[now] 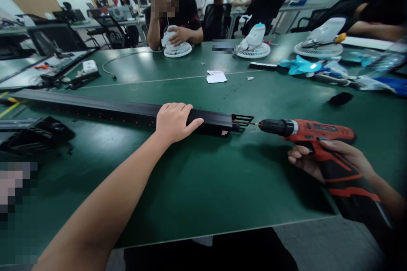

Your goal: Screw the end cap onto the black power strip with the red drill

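A long black power strip (104, 110) lies across the green table (197, 186), running from far left to the middle. My left hand (174, 121) presses down on it near its right end, fingers curled over the top edge. My right hand (321, 159) grips the handle of a red and black cordless drill (313, 133). The drill's bit points left and meets the black end bracket (242, 119) of the strip.
A black bracket part (32, 133) lies at the left. Small white fans (254, 44), paper scraps (216, 77), blue plastic parts (302, 67) and a small black piece (341, 98) lie farther back. A person (173, 12) sits opposite with a fan; others sit behind.
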A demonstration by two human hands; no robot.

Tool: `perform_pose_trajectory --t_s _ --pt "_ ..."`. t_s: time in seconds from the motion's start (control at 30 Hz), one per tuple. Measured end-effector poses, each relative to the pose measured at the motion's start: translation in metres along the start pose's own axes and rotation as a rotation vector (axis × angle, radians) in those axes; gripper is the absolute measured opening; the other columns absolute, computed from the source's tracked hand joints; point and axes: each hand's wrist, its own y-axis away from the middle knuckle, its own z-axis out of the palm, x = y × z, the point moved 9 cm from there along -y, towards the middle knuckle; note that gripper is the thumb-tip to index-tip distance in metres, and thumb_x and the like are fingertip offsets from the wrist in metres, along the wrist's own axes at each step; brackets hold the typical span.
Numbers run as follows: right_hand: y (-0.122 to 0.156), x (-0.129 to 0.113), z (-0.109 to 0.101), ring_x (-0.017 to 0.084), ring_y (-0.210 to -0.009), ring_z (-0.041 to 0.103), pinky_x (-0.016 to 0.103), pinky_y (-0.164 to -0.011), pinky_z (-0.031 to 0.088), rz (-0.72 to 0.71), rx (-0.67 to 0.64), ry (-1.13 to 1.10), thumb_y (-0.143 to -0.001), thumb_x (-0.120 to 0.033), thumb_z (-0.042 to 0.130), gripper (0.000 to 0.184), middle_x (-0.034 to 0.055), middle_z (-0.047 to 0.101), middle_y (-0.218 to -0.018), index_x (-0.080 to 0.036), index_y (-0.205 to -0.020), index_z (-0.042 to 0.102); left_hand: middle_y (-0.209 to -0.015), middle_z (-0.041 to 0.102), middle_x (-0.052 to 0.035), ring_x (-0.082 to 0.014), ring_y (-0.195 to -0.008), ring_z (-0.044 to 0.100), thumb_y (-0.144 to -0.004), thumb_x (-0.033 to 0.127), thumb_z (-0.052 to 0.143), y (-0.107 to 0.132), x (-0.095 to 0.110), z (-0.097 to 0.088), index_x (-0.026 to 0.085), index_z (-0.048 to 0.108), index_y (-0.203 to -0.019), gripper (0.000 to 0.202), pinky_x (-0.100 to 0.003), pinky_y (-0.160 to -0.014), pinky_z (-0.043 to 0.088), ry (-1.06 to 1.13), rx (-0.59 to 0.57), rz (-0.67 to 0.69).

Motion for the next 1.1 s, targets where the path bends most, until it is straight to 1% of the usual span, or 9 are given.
perform_pose_trajectory --t_s 0.17,0.33,0.47,0.6,0.7,0.9,1.0,1.1 --pt "-0.001 0.001 -0.005 0.028 -0.078 0.077 0.035 -0.088 0.070 0.008 0.031 0.006 -0.067 -0.041 0.086 0.031 0.0055 0.071 -0.074 -0.025 -0.092 0.080 -0.118 0.081 -0.0143 -0.0355 -0.113 0.073 -0.107 0.072 0.035 0.000 0.000 0.002 0.019 0.077 -0.126 0.070 -0.050 -0.105 0.049 -0.009 0.001 -0.001" --pt "-0.002 -0.001 -0.006 0.031 -0.079 0.078 0.042 -0.095 0.068 -0.020 0.007 0.044 -0.070 -0.041 0.084 0.030 0.0078 0.073 -0.077 -0.025 -0.095 0.080 -0.118 0.081 -0.0144 -0.0359 -0.113 0.073 -0.106 0.072 0.035 0.000 0.000 0.001 0.018 0.077 -0.126 0.071 -0.050 -0.105 0.048 -0.011 -0.004 -0.006" --pt "-0.002 0.000 -0.012 0.031 -0.081 0.079 0.042 -0.096 0.067 -0.001 0.039 0.018 -0.069 -0.041 0.084 0.031 0.0071 0.076 -0.079 -0.027 -0.095 0.081 -0.118 0.081 -0.0146 -0.0356 -0.114 0.073 -0.107 0.072 0.035 0.000 0.001 -0.001 0.019 0.077 -0.126 0.070 -0.050 -0.105 0.049 -0.008 -0.005 -0.007" --pt "-0.003 0.004 -0.017 0.032 -0.087 0.080 0.046 -0.104 0.064 0.021 0.055 0.017 -0.072 -0.041 0.083 0.029 0.0086 0.080 -0.086 -0.028 -0.098 0.082 -0.118 0.081 -0.0143 -0.0361 -0.114 0.073 -0.106 0.073 0.034 0.000 0.000 0.000 0.020 0.077 -0.125 0.071 -0.051 -0.105 0.049 0.000 0.000 -0.005" --pt "-0.004 0.004 -0.021 0.033 -0.087 0.080 0.049 -0.109 0.061 0.009 0.065 0.017 -0.073 -0.042 0.082 0.028 0.0087 0.081 -0.087 -0.028 -0.098 0.082 -0.117 0.081 -0.0146 -0.0361 -0.113 0.074 -0.106 0.073 0.033 0.000 0.000 0.001 0.018 0.078 -0.125 0.073 -0.050 -0.105 0.049 -0.005 0.008 -0.002" --pt "-0.007 0.007 -0.026 0.034 -0.091 0.080 0.049 -0.111 0.060 0.043 0.021 -0.014 -0.071 -0.039 0.084 0.028 0.0097 0.082 -0.092 -0.028 -0.098 0.082 -0.118 0.081 -0.0148 -0.0363 -0.113 0.074 -0.106 0.073 0.033 0.000 0.000 0.000 0.019 0.078 -0.125 0.073 -0.051 -0.104 0.050 -0.006 0.007 -0.001" --pt "-0.007 0.005 -0.025 0.034 -0.087 0.079 0.050 -0.106 0.063 0.024 0.023 0.002 -0.069 -0.038 0.084 0.028 0.0086 0.080 -0.088 -0.029 -0.095 0.080 -0.117 0.081 -0.0144 -0.0363 -0.113 0.074 -0.106 0.073 0.034 0.000 0.000 0.000 0.021 0.078 -0.125 0.071 -0.052 -0.104 0.050 -0.003 0.005 -0.006" --pt "-0.006 0.003 -0.019 0.034 -0.083 0.077 0.050 -0.104 0.064 -0.004 -0.003 0.049 -0.069 -0.040 0.084 0.028 0.0084 0.075 -0.083 -0.028 -0.094 0.078 -0.117 0.081 -0.0137 -0.0361 -0.112 0.074 -0.106 0.073 0.034 0.000 0.000 0.000 0.021 0.078 -0.125 0.070 -0.052 -0.104 0.050 -0.006 0.009 -0.003"
